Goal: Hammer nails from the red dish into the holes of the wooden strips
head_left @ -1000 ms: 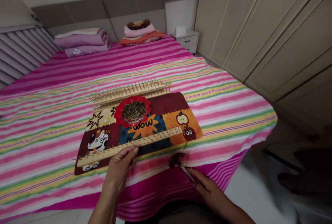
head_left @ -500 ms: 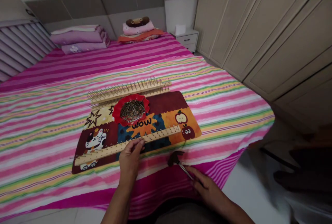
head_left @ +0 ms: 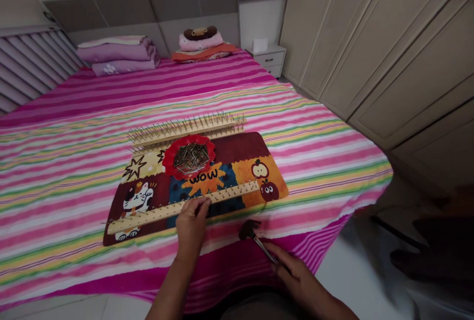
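My left hand [head_left: 192, 219] is closed in a pinch at the near edge of a wooden strip [head_left: 159, 215] studded with nails. Whatever sits between its fingertips is too small to make out. In my right hand [head_left: 292, 270] is a hammer [head_left: 249, 230], gripped by its handle, its dark head over the near edge of the bed. The strip lies slantwise across a colourful printed mat [head_left: 237, 144]. Behind it stands a red scalloped bowl [head_left: 168, 157] full of loose nails [head_left: 190, 158].
Beyond the bowl lie more wooden strips [head_left: 185, 130] with many nails pointing up. A striped sheet [head_left: 326, 147] covers the bed. Folded bedding [head_left: 118, 53] is stacked near the headboard [head_left: 192, 6]. Wardrobe doors [head_left: 370, 38] line the right side.
My left hand has shifted slightly right along the strip, its fingers still pinched. The hammer has moved only a little, its head slightly lower. The camera view has shifted slightly.
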Tool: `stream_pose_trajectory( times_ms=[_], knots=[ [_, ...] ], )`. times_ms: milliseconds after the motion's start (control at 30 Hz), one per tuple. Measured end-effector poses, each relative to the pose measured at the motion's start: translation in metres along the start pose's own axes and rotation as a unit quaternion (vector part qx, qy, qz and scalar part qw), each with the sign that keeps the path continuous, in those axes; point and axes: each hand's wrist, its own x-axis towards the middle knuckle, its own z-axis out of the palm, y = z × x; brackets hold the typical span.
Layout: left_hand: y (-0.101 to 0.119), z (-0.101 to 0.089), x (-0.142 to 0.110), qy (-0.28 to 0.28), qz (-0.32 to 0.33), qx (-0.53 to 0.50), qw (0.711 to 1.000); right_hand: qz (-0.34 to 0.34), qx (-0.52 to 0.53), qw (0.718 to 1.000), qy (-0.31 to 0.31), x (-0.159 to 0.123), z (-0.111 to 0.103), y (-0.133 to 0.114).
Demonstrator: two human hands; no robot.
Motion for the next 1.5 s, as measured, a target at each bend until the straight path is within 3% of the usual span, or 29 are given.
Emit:
stream_pose_trajectory(
  times_ms=[200, 333, 433, 533, 733, 867, 1033, 1133, 1200, 1300, 1433, 1500],
  knots=[
    [0.004, 0.0, -0.003, 0.008, 0.061, 0.052, 0.997, -0.035, -0.023, 0.998, -0.037, 0.002, -0.001, -0.072],
    [0.003, 0.001, -0.004, 0.009, 0.088, 0.061, 0.994, -0.111, -0.095, 0.989, -0.002, 0.027, 0.003, -0.117],
    [-0.001, 0.002, -0.005, 0.013, 0.108, 0.057, 0.992, -0.173, -0.131, 0.976, 0.006, 0.048, 0.007, -0.13],
    [-0.002, 0.003, -0.006, 0.022, 0.124, 0.058, 0.99, -0.19, -0.166, 0.967, -0.015, 0.06, 0.011, -0.135],
    [-0.003, 0.004, -0.004, 0.02, 0.135, 0.055, 0.989, -0.153, -0.165, 0.973, -0.042, 0.041, 0.006, -0.141],
    [-0.004, 0.002, -0.004, 0.007, 0.123, 0.043, 0.991, -0.092, -0.109, 0.987, -0.074, 0.016, -0.006, -0.122],
    [0.001, -0.023, -0.002, 0.01, 0.104, 0.066, 0.992, -0.028, -0.052, 0.994, -0.093, 0.003, -0.012, -0.044],
    [0.013, -0.046, 0.02, 0.048, 0.094, 0.111, 0.988, -0.002, -0.054, 0.997, -0.049, 0.002, -0.009, -0.002],
    [0.022, -0.057, 0.046, 0.055, 0.097, 0.165, 0.98, 0.006, -0.036, 0.999, -0.029, 0.003, -0.008, 0.013],
    [0.033, -0.058, 0.09, -0.008, 0.103, 0.262, 0.959, 0.001, 0.01, 1.0, -0.023, 0.006, -0.007, 0.018],
    [0.039, -0.037, 0.133, -0.163, 0.032, 0.388, 0.906, 0.002, 0.047, 0.998, -0.038, 0.009, -0.009, 0.015],
    [0.038, -0.025, 0.144, -0.205, 0.001, 0.412, 0.888, 0.005, 0.052, 0.997, -0.049, 0.01, -0.01, 0.016]
  ],
)
